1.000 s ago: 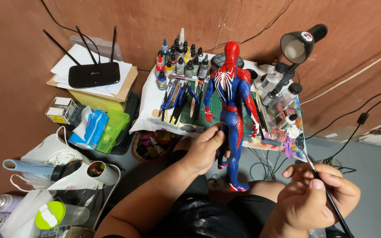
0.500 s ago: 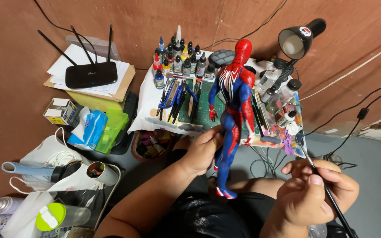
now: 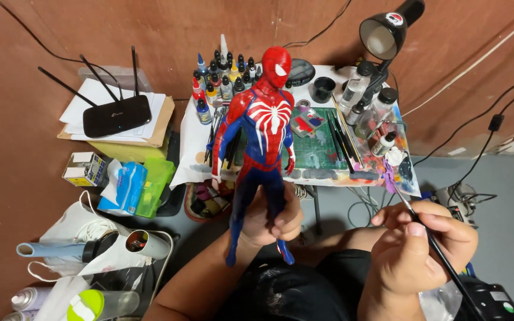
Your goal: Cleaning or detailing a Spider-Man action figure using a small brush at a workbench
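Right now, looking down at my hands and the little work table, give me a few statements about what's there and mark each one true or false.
1. The left hand grips the red and blue figure by its legs. True.
2. The right hand holds a spray can. False: it holds a thin paintbrush.
3. The figure lies flat on the table. False: it is held upright in front of it.
4. A black desk lamp stands at the table's far right. True.
5. The black router sits on the green cutting mat. False: it rests on papers, left of the table.

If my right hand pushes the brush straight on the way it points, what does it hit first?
Likely the paint-smeared palette sheet at the table's right edge: the brush in the right hand points up-left, tip just short of it. Depth is unclear; it may pass above.
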